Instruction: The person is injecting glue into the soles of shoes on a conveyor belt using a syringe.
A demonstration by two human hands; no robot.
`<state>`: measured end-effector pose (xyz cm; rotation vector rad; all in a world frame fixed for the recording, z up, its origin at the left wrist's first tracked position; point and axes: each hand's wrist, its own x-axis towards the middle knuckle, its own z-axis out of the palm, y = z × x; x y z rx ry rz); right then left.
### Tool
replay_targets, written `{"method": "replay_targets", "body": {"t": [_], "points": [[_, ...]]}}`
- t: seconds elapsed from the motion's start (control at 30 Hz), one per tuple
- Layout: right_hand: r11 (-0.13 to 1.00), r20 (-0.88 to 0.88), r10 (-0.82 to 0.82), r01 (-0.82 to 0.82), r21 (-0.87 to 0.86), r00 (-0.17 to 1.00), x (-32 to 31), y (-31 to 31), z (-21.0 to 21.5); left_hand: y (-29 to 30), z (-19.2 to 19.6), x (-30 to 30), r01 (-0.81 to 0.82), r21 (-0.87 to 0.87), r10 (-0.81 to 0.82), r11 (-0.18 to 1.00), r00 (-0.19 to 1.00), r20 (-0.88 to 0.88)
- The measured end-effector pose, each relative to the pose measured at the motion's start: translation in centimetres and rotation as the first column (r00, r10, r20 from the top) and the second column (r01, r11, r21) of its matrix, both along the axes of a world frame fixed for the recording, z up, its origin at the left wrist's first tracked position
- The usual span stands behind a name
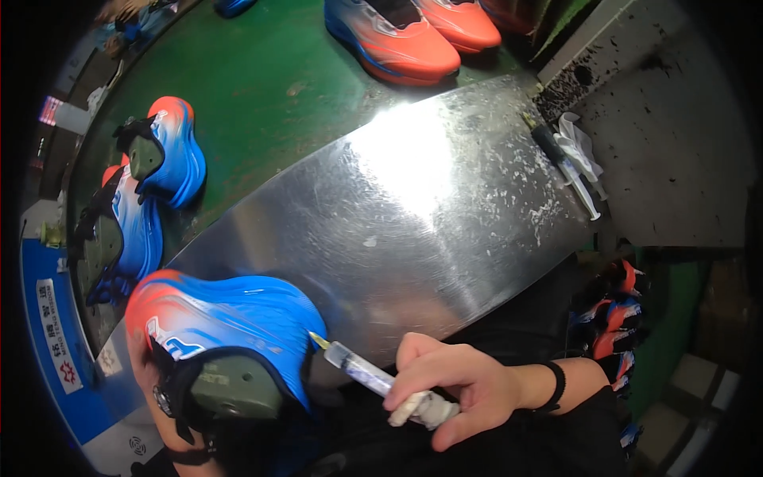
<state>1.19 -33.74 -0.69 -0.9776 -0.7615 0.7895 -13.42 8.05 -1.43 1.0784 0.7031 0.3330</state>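
STEP: glue is judged being injected at the shoe (230, 318) heel seam | SHOE: at near left worktop (413, 215) edge | RIGHT: right hand (453, 389) fingers clenched on syringe (362, 370), tip at shoe | LEFT: left hand hidden under shoe, grip cannot be told | NEXT: steady plunger pressure is called for.

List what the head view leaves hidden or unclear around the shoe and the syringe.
- Left hand: mostly hidden under the blue and orange shoe; its grip cannot be told.
- Syringe needle tip: too small to tell whether it touches the shoe.
- Syringe plunger end: covered by the right hand.
- Shoes at the top: cut off by the edge.
- Syringes beside the metal plate: too small to count.
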Motion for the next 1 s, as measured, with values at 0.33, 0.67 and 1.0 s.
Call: {"method": "replay_targets", "body": {"t": [0.33, 0.67, 1.0], "points": [[0.994, 0.181, -0.100, 0.106, -0.021, 0.978, -1.3, 3.4, 0.0, -4.4, 2.8, -8.6, -0.014, 0.028, 0.017, 1.000, 0.994, -0.105], [0.989, 0.203, -0.087, 0.109, -0.100, 0.975, -2.5, 4.1, 2.0, -12.9, 3.7, -8.3, 0.315, -0.410, -0.345, 0.856, 0.938, -0.001], [0.972, 0.325, 0.085, -0.006, -0.237, 0.942, -2.0, 2.8, 7.6, -17.4, 3.2, -4.4, 0.366, -0.586, -0.316, 0.723, 0.929, 0.191]]}}
